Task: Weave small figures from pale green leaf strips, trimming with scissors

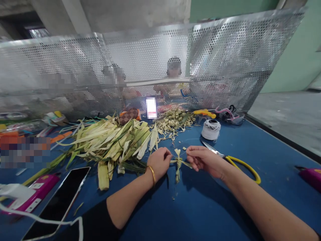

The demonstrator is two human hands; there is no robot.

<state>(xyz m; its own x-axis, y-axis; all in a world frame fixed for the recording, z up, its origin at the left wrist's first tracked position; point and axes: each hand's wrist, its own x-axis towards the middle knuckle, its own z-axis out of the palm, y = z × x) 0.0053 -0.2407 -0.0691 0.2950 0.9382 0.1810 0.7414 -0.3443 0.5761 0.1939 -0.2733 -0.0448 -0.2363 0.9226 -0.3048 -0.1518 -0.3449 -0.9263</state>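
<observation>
A small cross-shaped figure of folded, tied corn husk (179, 163) lies on the blue table between my hands. My left hand (160, 162), with a gold bangle at the wrist, is pinched closed just left of it. On the other side my right hand (203, 158) pinches with thumb and forefinger, its other fingers loosely curled. A thin pale thread (184, 153) runs by the figure's top toward both pinches; it is barely visible. Behind my right hand are yellow-handled scissors (244, 164), blades slightly apart, and a white thread spool (211, 130).
A big heap of corn husks (112, 137) spreads left, with husk scraps (175, 121) behind. A dark phone (59, 201), a magenta power strip (37, 190) and a white cable occupy the near left. A perforated metal screen (150, 50) borders the back; people sit beyond it.
</observation>
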